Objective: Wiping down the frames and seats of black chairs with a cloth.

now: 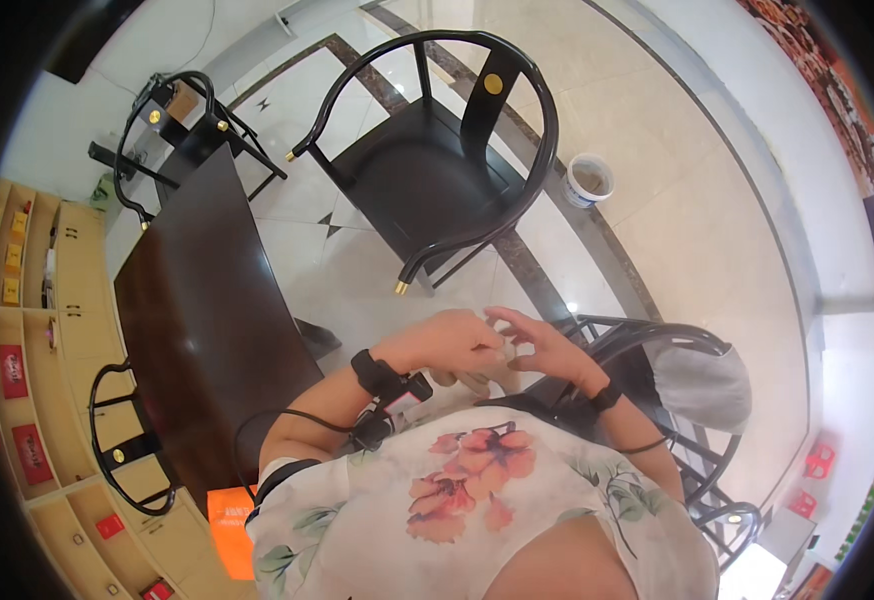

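In the middle of the view my left hand (448, 343) is bent at the wrist, its fingers curled onto a pale beige, soft item (508, 373), which may be a glove or cloth. Part of this item hangs below the hand, close to my shirt. My right hand (549, 349) faces it from the right with curved, spread fingers; its thumb is at the item's edge, and whether it touches is unclear. A black band with a small device (386, 377) is on my left wrist, and a black band (606, 396) on my right wrist.
A black armchair (429, 169) stands ahead, a white bucket (589, 180) beside it. At left are a dark table (212, 300), more chairs and wooden shelves (39, 345). An orange bag (231, 525) is at lower left. A chair with a grey cloth (703, 386) stands at right.
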Demonstrator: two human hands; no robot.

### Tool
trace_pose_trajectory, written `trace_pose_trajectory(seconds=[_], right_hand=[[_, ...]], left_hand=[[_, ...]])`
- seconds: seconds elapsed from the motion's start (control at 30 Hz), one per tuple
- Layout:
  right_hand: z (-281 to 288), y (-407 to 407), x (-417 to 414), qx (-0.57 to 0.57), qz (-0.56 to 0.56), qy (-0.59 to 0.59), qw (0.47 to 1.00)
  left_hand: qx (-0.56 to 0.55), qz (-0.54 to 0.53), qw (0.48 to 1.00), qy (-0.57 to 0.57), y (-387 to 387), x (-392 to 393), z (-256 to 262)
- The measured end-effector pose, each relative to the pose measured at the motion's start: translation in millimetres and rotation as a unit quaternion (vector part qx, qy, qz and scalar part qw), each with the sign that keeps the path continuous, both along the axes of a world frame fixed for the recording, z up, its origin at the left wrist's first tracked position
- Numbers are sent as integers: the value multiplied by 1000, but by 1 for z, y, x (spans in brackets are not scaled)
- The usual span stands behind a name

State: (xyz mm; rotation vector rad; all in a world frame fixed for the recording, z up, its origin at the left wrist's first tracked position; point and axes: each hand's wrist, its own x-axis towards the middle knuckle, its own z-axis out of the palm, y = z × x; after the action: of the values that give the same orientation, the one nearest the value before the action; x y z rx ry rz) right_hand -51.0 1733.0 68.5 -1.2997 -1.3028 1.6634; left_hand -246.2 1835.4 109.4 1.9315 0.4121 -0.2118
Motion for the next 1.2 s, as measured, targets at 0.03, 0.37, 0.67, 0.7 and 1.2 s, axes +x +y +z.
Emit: trace_pose_trajectory(seconds=[0.03,0.37,0.67,0.7,1.2], right_hand=[[2,1,1,24,43,-60,997],[-19,-4,21,-53,-54,-293,953],[-79,59,-66,-128,-200,199,951],[-69,77,-73,-146,-192,208,948],[-176,156,-65,-58,-19,-475,878]], left_hand=[[12,-3,1000,-17,-2,-1,5],[238,205,949,6,-1,8,-43],[-283,211,934,59,55,-2,-79],[-344,217,912,57,69,-18,-80],[-268,503,803,174,175,-183,-176]])
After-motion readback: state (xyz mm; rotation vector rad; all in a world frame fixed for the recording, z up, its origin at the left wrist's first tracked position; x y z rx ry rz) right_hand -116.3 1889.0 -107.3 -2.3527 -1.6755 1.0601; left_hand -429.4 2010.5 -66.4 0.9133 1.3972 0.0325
